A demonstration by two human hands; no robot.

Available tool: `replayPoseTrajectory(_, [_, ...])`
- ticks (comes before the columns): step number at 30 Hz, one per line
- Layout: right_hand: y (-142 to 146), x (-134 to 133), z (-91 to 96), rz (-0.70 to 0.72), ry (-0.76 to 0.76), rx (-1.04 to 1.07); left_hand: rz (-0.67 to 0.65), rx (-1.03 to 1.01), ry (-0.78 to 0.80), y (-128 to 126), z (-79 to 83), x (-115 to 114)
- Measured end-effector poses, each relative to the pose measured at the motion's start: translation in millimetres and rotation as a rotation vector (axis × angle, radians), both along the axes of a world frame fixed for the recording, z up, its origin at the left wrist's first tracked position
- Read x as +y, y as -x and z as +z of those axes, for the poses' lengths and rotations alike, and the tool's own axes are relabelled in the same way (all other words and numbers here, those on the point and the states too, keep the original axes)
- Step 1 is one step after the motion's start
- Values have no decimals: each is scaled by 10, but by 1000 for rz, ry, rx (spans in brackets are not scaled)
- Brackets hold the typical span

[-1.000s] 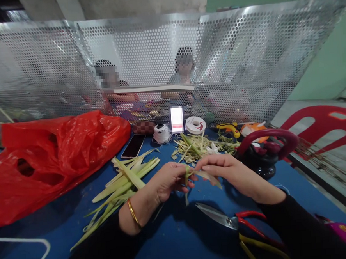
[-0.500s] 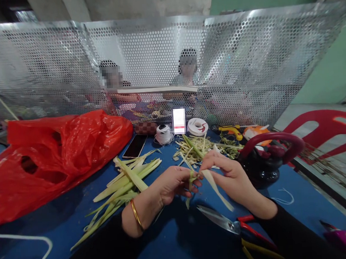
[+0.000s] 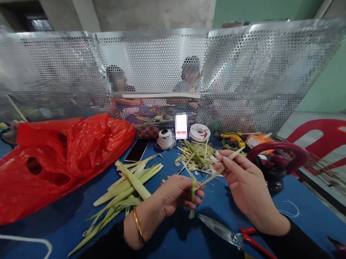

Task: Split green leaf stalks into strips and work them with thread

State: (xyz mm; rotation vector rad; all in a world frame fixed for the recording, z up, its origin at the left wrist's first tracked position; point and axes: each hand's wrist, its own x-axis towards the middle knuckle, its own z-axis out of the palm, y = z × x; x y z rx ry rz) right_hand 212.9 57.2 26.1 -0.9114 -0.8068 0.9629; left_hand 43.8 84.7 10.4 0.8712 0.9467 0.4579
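Note:
My left hand (image 3: 174,196), with a gold bangle at the wrist, pinches a small folded piece of green leaf (image 3: 193,186) between thumb and fingers. From that piece a pale leaf strip (image 3: 213,175) runs up to the right, stretched fairly straight. My right hand (image 3: 250,195) is closed on this strip, its tip sticking out past the fingers. Just below the hands lie red-handled scissors (image 3: 222,231), the blades pointing toward the left hand. A pile of long green leaf strips (image 3: 132,181) rests on the table beside my left forearm.
Leaf scraps (image 3: 196,155) are heaped beyond my hands. Behind stand a white thread spool (image 3: 166,139), a white ribbon roll (image 3: 200,132) and a phone (image 3: 137,150). A red plastic bag (image 3: 74,151) lies left; a dark kettle (image 3: 274,174) stands right. A perforated metal screen (image 3: 156,52) borders the table.
My right hand has moved up and right, away from the left, drawing out the pale strip that hung down before. The whole view has shifted slightly downward.

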Motion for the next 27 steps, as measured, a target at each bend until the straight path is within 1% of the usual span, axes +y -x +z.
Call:
replayPoseTrajectory(2, [-12, -13, 10, 49, 35, -16, 17, -1, -1, 20, -10, -33])
replayPoseTrajectory(4, [4, -36, 8, 164, 87, -82, 36, 3, 1, 60, -15, -86])
replayPoseTrajectory(7, [95, -98, -32, 388, 170, -266, 67, -6, 11, 150, 4, -216])
replayPoseTrajectory(8, [139, -126, -54, 437, 179, -324, 70, -16, 11, 184, 16, -270])
replayPoseTrajectory(10, [236, -197, -100, 481, 167, -408, 76, -45, 14, 253, 34, -386])
replayPoseTrajectory(12, [323, -281, -137, 476, 128, -475, 89, -79, 18, 314, 25, -490])
replayPoseTrajectory(14, [382, -373, -162, 448, 76, -570, 108, -98, 19, 359, -18, -569])
replayPoseTrajectory(18, [419, -576, -220, 405, -126, -797, 158, -82, 24, 372, -139, -649])
replayPoseTrajectory(21, [437, -725, -318, 395, -249, -884, 214, -79, 18, 329, -172, -681])
replayPoseTrajectory(24, [489, -824, -439, 343, -238, -900, 282, -70, -13, 275, -174, -718])
replayPoseTrajectory(27, [547, -853, -539, 247, -211, -920, 331, -52, -58, 224, -221, -755])
